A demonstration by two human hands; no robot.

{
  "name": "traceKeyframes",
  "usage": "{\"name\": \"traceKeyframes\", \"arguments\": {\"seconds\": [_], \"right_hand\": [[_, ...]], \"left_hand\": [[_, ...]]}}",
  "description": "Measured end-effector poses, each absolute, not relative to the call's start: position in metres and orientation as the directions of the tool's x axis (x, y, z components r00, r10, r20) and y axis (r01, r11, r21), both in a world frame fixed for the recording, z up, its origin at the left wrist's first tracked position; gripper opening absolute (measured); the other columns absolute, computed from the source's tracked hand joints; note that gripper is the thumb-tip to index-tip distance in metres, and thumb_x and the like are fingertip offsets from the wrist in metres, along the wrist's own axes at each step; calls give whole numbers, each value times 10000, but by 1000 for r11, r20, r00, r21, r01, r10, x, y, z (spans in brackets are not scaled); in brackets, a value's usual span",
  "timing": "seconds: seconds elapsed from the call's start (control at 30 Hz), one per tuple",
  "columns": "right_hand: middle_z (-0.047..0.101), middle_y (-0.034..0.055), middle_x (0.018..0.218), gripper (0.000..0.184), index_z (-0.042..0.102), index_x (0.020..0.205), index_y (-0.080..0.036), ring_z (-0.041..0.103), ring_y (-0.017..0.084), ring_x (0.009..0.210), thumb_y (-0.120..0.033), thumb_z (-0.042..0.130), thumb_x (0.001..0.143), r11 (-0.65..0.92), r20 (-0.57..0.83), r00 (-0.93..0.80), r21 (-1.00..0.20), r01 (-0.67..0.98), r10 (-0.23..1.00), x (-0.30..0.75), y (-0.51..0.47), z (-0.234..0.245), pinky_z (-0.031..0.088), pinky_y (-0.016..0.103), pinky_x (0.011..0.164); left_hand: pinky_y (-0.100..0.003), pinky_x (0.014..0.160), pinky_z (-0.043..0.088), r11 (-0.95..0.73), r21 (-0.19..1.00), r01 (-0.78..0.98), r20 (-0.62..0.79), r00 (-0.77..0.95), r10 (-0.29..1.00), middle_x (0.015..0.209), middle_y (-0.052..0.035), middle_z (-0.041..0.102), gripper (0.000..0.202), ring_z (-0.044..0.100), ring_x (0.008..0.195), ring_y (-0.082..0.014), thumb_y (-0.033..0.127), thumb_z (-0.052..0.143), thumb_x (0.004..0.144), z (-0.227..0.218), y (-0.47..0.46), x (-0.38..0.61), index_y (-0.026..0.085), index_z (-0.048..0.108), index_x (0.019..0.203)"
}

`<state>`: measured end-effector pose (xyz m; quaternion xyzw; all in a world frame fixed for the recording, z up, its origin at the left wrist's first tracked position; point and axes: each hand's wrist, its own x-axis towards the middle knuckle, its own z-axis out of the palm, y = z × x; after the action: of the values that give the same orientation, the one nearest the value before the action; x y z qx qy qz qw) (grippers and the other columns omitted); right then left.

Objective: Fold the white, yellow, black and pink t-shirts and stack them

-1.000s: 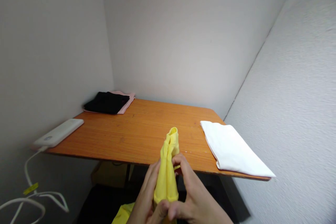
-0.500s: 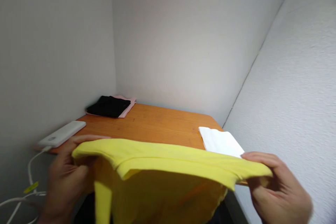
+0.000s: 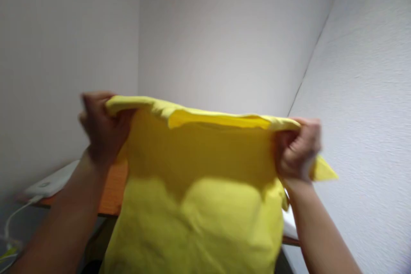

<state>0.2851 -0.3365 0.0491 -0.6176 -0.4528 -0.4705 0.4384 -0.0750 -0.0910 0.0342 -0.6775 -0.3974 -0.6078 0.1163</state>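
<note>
A yellow T-shirt point(image 3: 199, 205) hangs stretched between my two hands, its body dropping toward the bottom of the view. My left hand point(image 3: 104, 124) is closed round the shoulder at the left end of the top edge. At the other end, my right hand point(image 3: 298, 145) grips the opposite shoulder, and a yellow sleeve corner sticks out beyond the wrist. Between them the neck opening shows as a narrow gap. Motion blurs both hands a little.
Behind the shirt lies a wooden table point(image 3: 111, 190), mostly covered from sight. A white power bank point(image 3: 53, 180) with a white cable is on its left side. Part of a white folded cloth point(image 3: 289, 222) shows at the right. Pale walls enclose the table.
Both hands have risen with the T-shirt and come somewhat closer together. The shirt's body now hangs open below them and covers most of the table, including the dark and pink folded cloths.
</note>
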Motion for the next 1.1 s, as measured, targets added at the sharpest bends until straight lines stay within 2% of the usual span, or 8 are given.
{"name": "traceKeyframes", "arguments": {"seconds": [0.07, 0.1, 0.17, 0.4, 0.53, 0.7, 0.9, 1.1], "right_hand": [[573, 170, 1181, 420, 508, 1309, -106, 520, 278, 1151, -215, 328, 945, -251, 919, 204, -121, 960, 337, 301, -273, 70, 427, 424, 966], [517, 186, 1282, 456, 431, 1376, -71, 466, 273, 1225, -194, 312, 953, -313, 828, 239, -82, 946, 506, 307, -245, 74, 378, 424, 1020], [476, 209, 1345, 504, 377, 1421, -42, 446, 290, 1251, -208, 399, 945, -331, 738, 265, -60, 942, 620, 315, -204, 62, 350, 429, 1038], [452, 190, 1436, 501, 454, 1398, -115, 374, 300, 1343, -309, 488, 938, -294, 380, 277, -15, 956, 882, 303, -158, -75, 258, 408, 1107], [365, 190, 1510, 568, 402, 1446, -101, 301, 312, 1404, -426, 354, 983, -358, 178, 363, -62, 932, 914, 305, -146, -131, 249, 432, 1116], [202, 219, 1572, 771, 238, 1516, -43, 185, 328, 1453, -589, 192, 974, -474, -10, 476, -108, 874, 879, 324, -130, -168, 200, 484, 1134], [11, 99, 1622, 885, 124, 1556, -176, -49, 332, 1474, -756, 145, 888, -520, -89, 512, -119, 846, 854, 349, -107, -183, 27, 567, 1148], [-11, 51, 1626, 883, 102, 1557, -237, -78, 345, 1468, -782, 110, 862, -539, -85, 533, -105, 836, 842, 362, -80, -186, -9, 627, 1121]], "left_hand": [[-465, 878, 510, -568, 263, 780, 899, 14, 437, 1108, -140, 642, 589, 629, 1020, -280, 443, 503, 933, 57, -59, -50, 98, 337, 1381], [-439, 931, 491, -586, 215, 781, 886, 97, 454, 1184, -134, 627, 603, 603, 1096, -273, 431, 535, 914, 61, -43, -36, 117, 343, 1392], [-441, 1064, 389, -618, 109, 779, 807, 293, 513, 1395, -174, 500, 647, 473, 1281, -294, 374, 578, 878, 52, -17, -12, 111, 342, 1420], [-392, 1153, 286, -713, 47, 699, 422, 633, 649, 1477, -131, 466, 464, 396, 1385, -242, 374, 412, 945, -100, -1, 23, 139, 549, 1321], [-484, 1145, 271, -692, 99, 715, 218, 663, 716, 1533, -138, 369, 537, 317, 1431, -279, 437, 318, 971, -155, 3, 36, 152, 493, 1391], [-519, 1130, 256, -615, 136, 777, 81, 610, 788, 1555, -175, 288, 644, 263, 1448, -314, 499, 211, 977, -176, 28, 50, 115, 396, 1460], [-493, 1168, 176, -554, 128, 823, 64, 550, 832, 1578, -188, 205, 773, 182, 1475, -305, 601, 245, 930, -192, 53, 54, 77, 340, 1490], [-492, 1177, 161, -514, 121, 849, 95, 506, 857, 1594, -154, 193, 778, 172, 1479, -297, 613, 250, 914, -196, 74, 58, 109, 328, 1502]]}}
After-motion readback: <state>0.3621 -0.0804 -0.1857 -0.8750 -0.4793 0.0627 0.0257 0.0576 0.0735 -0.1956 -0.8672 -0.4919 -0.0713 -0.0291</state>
